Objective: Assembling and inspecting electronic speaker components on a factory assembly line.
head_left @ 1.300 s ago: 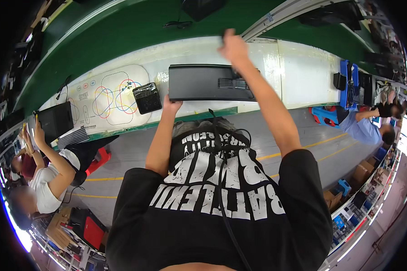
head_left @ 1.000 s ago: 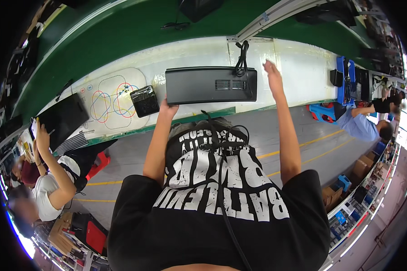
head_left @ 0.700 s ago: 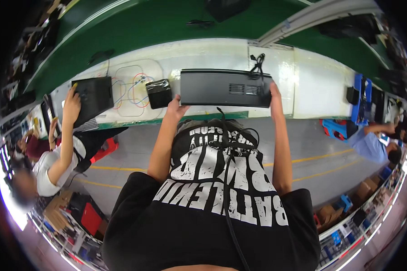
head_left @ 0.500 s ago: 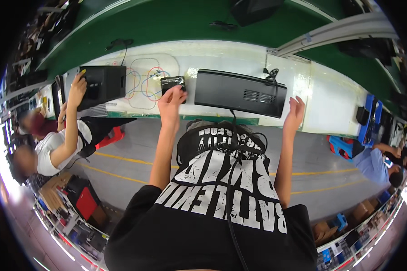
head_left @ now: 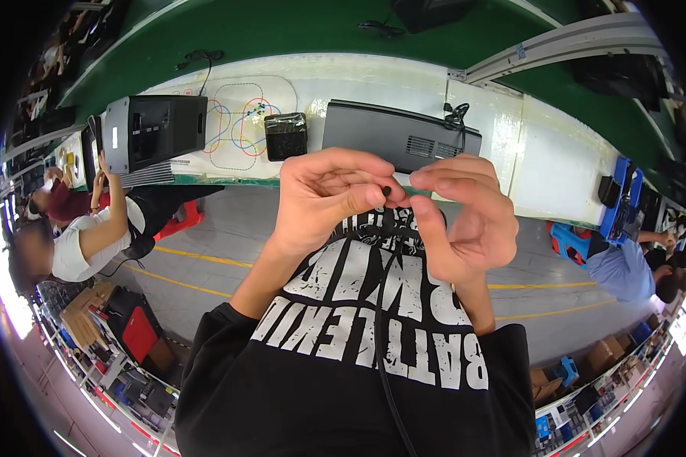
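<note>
Both hands are raised close together above the bench's near edge. Between thumb and fingers of my left hand (head_left: 324, 199) is a small black round piece (head_left: 387, 191), too small to name more exactly. My right hand (head_left: 469, 217) faces it from the right, fingers curled and thumb apart, with nothing visible between them. Just beyond the hands a long black casing (head_left: 381, 131) with vent slots lies on the white bench (head_left: 358, 72); my fingertips overlap its near edge in view. To its left stands a small black open box (head_left: 286, 145) with clear film at its top.
Tiny dark pieces lie on a mat with coloured loops (head_left: 245, 90). Farther left is a black equipment case (head_left: 156, 131), with a co-worker's arm (head_left: 108, 202) beside it. A coiled black cable (head_left: 456, 114) rests at the casing's far right. A blue bin (head_left: 621, 198) stands at the right.
My left hand has moved from the small black box toward my body, now pinching the small piece. My right hand has come inward from beside the casing. The co-worker's case has been turned.
</note>
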Action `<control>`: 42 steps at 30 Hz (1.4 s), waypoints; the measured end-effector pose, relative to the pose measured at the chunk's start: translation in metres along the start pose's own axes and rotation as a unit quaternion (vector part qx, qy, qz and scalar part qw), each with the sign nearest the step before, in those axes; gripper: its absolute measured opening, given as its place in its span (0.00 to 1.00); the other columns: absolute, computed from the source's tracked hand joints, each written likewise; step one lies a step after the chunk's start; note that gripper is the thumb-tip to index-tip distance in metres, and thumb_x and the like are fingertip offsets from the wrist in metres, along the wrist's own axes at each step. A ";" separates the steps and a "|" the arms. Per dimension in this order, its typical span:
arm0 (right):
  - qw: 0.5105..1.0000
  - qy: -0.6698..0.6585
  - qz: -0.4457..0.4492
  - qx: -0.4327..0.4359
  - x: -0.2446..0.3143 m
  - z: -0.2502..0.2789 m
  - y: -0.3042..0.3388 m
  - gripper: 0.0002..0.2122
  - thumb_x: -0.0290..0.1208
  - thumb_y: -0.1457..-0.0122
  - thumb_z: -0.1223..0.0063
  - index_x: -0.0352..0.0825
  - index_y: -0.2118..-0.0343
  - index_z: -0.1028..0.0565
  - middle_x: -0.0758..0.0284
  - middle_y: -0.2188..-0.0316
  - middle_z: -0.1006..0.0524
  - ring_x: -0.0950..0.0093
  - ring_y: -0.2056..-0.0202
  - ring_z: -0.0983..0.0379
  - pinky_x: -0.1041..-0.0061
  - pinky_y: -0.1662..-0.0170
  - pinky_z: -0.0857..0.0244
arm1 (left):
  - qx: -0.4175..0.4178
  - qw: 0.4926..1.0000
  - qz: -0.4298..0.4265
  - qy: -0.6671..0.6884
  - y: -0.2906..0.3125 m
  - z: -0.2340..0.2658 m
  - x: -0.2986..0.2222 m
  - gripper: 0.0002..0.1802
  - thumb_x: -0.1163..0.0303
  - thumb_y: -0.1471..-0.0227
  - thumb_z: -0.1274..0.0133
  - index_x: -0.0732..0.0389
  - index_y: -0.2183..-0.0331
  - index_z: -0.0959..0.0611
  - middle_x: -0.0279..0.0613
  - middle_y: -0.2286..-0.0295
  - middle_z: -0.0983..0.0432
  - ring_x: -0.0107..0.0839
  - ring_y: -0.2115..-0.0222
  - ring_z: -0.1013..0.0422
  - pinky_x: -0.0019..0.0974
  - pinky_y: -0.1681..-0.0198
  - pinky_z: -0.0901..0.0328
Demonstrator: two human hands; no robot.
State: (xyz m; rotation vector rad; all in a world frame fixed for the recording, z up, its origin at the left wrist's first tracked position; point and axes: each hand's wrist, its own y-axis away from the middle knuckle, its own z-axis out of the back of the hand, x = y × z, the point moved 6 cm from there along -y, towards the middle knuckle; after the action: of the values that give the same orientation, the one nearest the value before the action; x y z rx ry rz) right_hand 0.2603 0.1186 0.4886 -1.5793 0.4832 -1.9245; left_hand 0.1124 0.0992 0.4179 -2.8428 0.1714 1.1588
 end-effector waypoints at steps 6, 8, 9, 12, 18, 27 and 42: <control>0.997 0.028 0.023 0.063 0.005 -0.003 0.003 0.16 0.10 0.59 0.39 0.28 0.65 0.27 0.59 0.73 0.21 0.67 0.71 0.25 0.71 0.67 0.33 | -0.020 0.998 0.031 -0.053 0.002 0.003 0.002 0.13 0.80 0.53 0.40 0.72 0.62 0.21 0.48 0.69 0.20 0.31 0.65 0.23 0.30 0.60 0.28; 0.997 0.030 0.012 0.076 0.002 -0.007 0.004 0.16 0.10 0.61 0.38 0.28 0.67 0.27 0.60 0.73 0.21 0.68 0.71 0.25 0.73 0.68 0.33 | -0.032 0.995 0.041 -0.081 0.004 0.005 -0.001 0.13 0.80 0.53 0.40 0.72 0.63 0.21 0.47 0.69 0.20 0.30 0.65 0.23 0.29 0.60 0.28; 0.995 0.034 0.000 0.091 0.000 -0.009 0.005 0.16 0.10 0.62 0.37 0.29 0.68 0.26 0.60 0.73 0.21 0.68 0.71 0.25 0.74 0.68 0.32 | -0.042 0.992 0.051 -0.106 0.005 0.007 -0.003 0.13 0.80 0.53 0.39 0.72 0.63 0.21 0.46 0.69 0.20 0.28 0.65 0.23 0.28 0.60 0.28; 0.993 0.013 -0.040 0.113 -0.006 -0.019 0.009 0.14 0.11 0.61 0.37 0.29 0.69 0.26 0.61 0.73 0.21 0.68 0.71 0.25 0.76 0.69 0.32 | -0.022 0.972 0.109 -0.208 0.008 0.017 -0.010 0.14 0.80 0.53 0.39 0.72 0.61 0.21 0.44 0.71 0.21 0.26 0.68 0.24 0.27 0.62 0.29; 0.990 -0.003 -0.071 0.121 -0.020 -0.026 0.039 0.13 0.10 0.59 0.40 0.31 0.71 0.30 0.62 0.74 0.21 0.69 0.71 0.25 0.76 0.68 0.31 | 0.011 0.956 0.212 -0.202 0.008 0.030 0.007 0.16 0.82 0.52 0.41 0.74 0.59 0.22 0.42 0.73 0.22 0.25 0.71 0.26 0.28 0.64 0.30; 0.938 0.258 -0.228 -0.043 -0.181 0.028 0.143 0.10 0.17 0.49 0.44 0.33 0.72 0.35 0.62 0.73 0.24 0.68 0.70 0.28 0.73 0.63 0.34 | -0.055 0.924 0.234 -0.297 0.011 0.104 0.059 0.11 0.68 0.40 0.52 0.66 0.61 0.21 0.36 0.73 0.24 0.22 0.71 0.28 0.25 0.65 0.35; 0.874 0.421 -0.239 0.055 -0.204 0.035 0.139 0.08 0.19 0.50 0.47 0.31 0.71 0.36 0.57 0.77 0.29 0.58 0.73 0.30 0.62 0.69 0.37 | -0.077 0.922 0.218 -0.310 0.008 0.124 0.070 0.11 0.68 0.40 0.52 0.65 0.63 0.20 0.35 0.74 0.24 0.21 0.72 0.29 0.25 0.66 0.36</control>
State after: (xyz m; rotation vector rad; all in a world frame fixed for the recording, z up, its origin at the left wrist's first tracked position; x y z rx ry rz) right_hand 0.3480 0.1490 0.2571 -0.7387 0.3141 -2.9468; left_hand 0.0758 0.0987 0.2802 -2.4473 0.7201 2.1759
